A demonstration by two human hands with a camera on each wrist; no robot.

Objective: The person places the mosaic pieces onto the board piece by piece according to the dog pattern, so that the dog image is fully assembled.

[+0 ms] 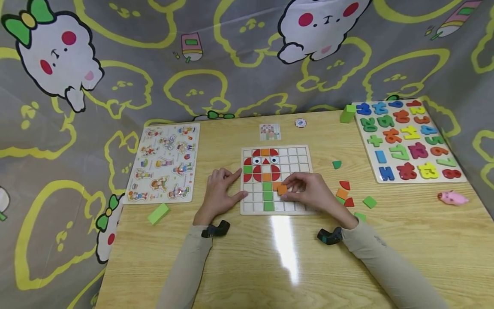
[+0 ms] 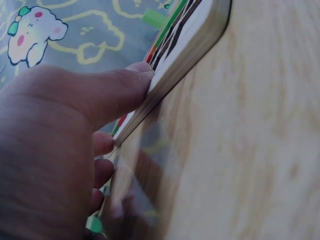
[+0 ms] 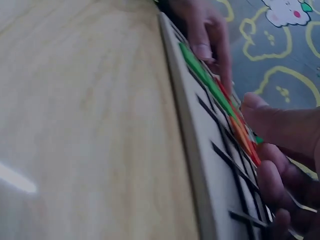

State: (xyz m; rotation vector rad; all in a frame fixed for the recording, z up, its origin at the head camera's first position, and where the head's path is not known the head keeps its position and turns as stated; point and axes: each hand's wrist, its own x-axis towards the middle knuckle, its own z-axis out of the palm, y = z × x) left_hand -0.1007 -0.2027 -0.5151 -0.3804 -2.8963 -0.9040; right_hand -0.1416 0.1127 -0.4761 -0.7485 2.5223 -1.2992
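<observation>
A white grid board [image 1: 293, 159] lies on the table, bearing red, orange and green pieces and two eye tiles in a bird-like pattern. A column of green tiles [image 1: 268, 196] runs down below the red shapes. Between thumb and fingers, my right hand [image 1: 310, 193] pinches an orange square tile [image 1: 282, 189] low over the board, beside another orange tile [image 1: 276, 186]. My left hand [image 1: 219, 193] rests at the board's left side, thumb and index finger stretched out to its edge. In the left wrist view the thumb [image 2: 122, 87] presses on the board's rim.
Loose red, green and orange pieces [image 1: 341, 193] lie right of the board. Behind it are a small picture card [image 1: 269, 131] and a round chip [image 1: 300, 123]. A figure puzzle [image 1: 194, 163] stands left, a number puzzle [image 1: 366, 148] right, near a pink pig [image 1: 453, 198] and green blocks [image 1: 158, 213].
</observation>
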